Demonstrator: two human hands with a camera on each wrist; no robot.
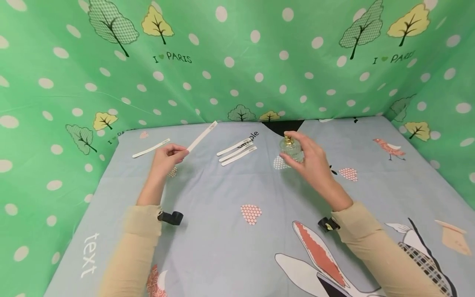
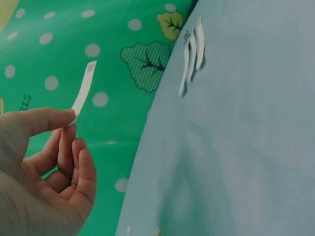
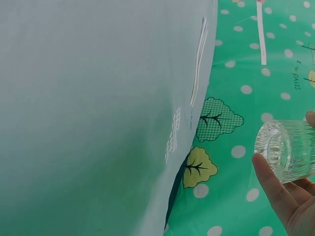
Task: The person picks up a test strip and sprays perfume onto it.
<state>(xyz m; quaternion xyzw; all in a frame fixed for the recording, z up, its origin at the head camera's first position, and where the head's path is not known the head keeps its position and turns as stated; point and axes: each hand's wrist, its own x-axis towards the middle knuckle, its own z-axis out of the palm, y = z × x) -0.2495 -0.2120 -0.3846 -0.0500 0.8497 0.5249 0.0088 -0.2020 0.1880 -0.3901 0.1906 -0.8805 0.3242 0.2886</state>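
Observation:
Between thumb and forefinger, my left hand [image 1: 168,160] pinches one end of a white perfume test strip [image 1: 202,137]. The strip slants up and away to the right, with small print at its free end; the left wrist view shows it slightly bowed [image 2: 84,88]. My right hand [image 1: 317,167] holds a clear glass perfume bottle [image 1: 293,151] with a gold neck. A finger lies over the bottle's top and the thumb is at its base. The bottle's ribbed glass [image 3: 290,147] appears in the right wrist view, where its top is cut off. A gap separates strip and bottle.
Three more test strips [image 1: 237,153] lie side by side on the grey-blue printed cloth [image 1: 215,194], between the hands. Another single strip [image 1: 148,150] lies behind and left of my left hand. A green dotted curtain [image 1: 230,95] bounds the table's back and sides.

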